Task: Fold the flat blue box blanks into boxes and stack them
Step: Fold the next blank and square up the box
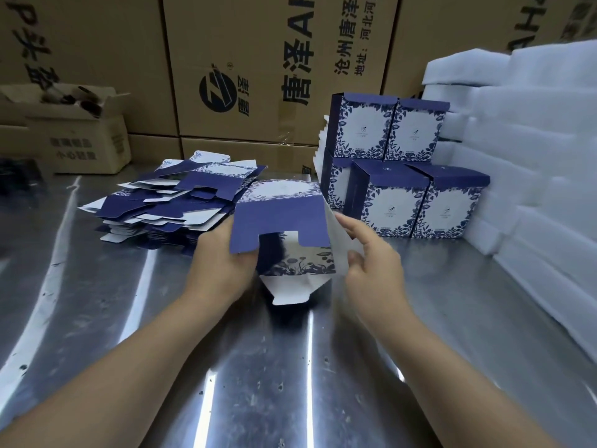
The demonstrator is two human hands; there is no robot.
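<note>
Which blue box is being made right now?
Look at the shiny metal table, in front of the stacked finished boxes. The half-folded box is held between the left hand and right hand. Unlike its neighbours, its flaps hang open.

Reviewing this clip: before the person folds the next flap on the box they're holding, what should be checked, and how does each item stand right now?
1. Left hand grips the half-formed box: ok.
2. Right hand holds the white side flap: ok.
3. Near end closed: not ok. The slotted blue flap and white tab both stand open.
4. Far end of the box closed: cannot tell, it is hidden.
5. Stack of finished boxes stands upright, ready for another: ok.
6. Pile of flat blanks holds more blanks: ok.
</note>
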